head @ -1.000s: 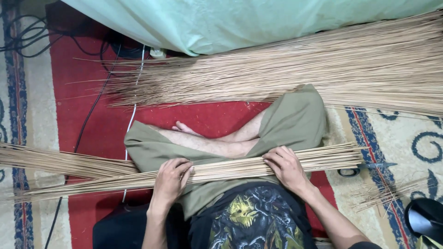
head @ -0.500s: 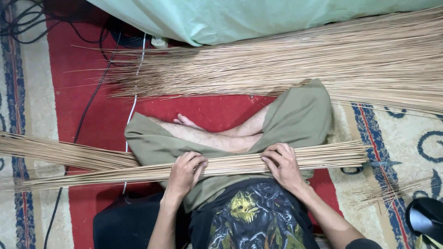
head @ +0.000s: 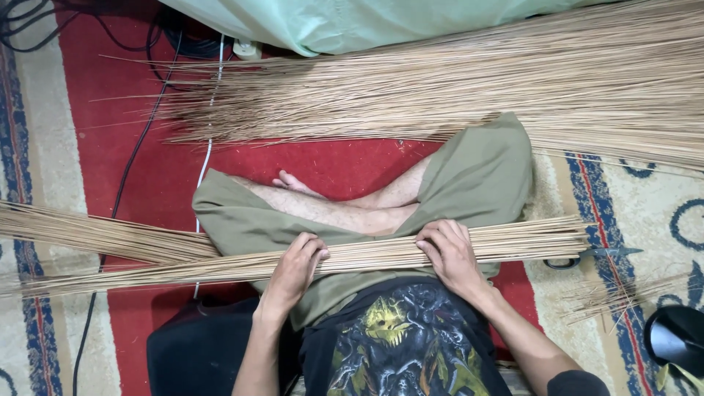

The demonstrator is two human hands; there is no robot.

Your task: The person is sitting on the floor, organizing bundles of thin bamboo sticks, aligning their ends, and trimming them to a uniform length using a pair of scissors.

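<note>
Soft, even indoor light falls from above, moderately bright, casting only faint shadows under the pale thin sticks. No glare. Focus is sharp centrally; slight blur and bending toward the edges.
</note>
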